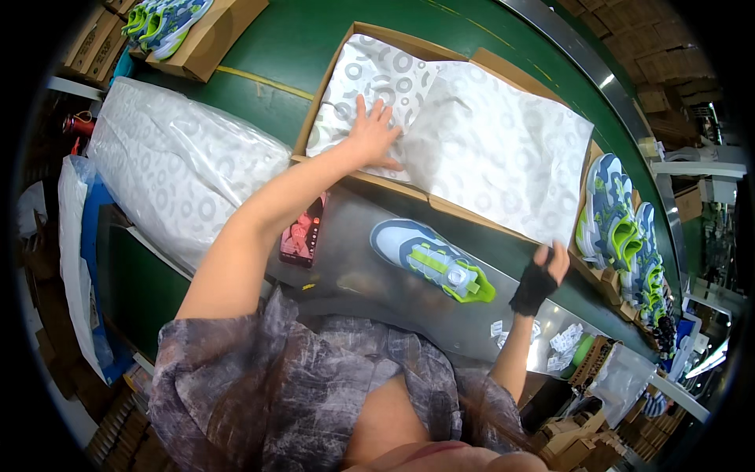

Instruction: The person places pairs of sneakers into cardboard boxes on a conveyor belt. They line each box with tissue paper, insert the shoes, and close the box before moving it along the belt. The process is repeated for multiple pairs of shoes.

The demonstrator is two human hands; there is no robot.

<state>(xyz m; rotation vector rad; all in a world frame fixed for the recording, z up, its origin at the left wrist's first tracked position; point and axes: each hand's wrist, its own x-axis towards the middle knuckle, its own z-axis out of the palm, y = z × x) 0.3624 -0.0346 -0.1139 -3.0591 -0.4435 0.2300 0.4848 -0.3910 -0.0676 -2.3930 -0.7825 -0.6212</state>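
- Head view, box: an open cardboard box (465, 211) sits on the green work surface (303, 35), its interior and front edge largely covered by circle-patterned tissue paper (503, 141). What lies beneath the paper cannot be determined.
- Left hand (374, 140): laid on the paper at the box's left part, fingers spread apart, gripping nothing visible.
- Right hand (543, 277): wearing a black fingerless wrap (533, 289), near the box's front right corner. Fingers are partly curled; whether they pinch the paper's edge cannot be told.
- Sneaker (431, 261): a single blue-grey and lime shoe lies outside the box, on the metal bench (346, 275) before the person, upper facing the camera, clear of both hands.
- Done, as judged: box opened, paper laid in place.
- Outstanding, as judged: paper not folded closed, sneaker not boxed, box not shut. An early stage, in this assessment.
- Surroundings: a smartphone (303, 233) (screen lit) lies left of the sneaker; plastic-covered patterned sheets (181, 161) lie farther left; more matching sneakers (605, 208) stand at the right.
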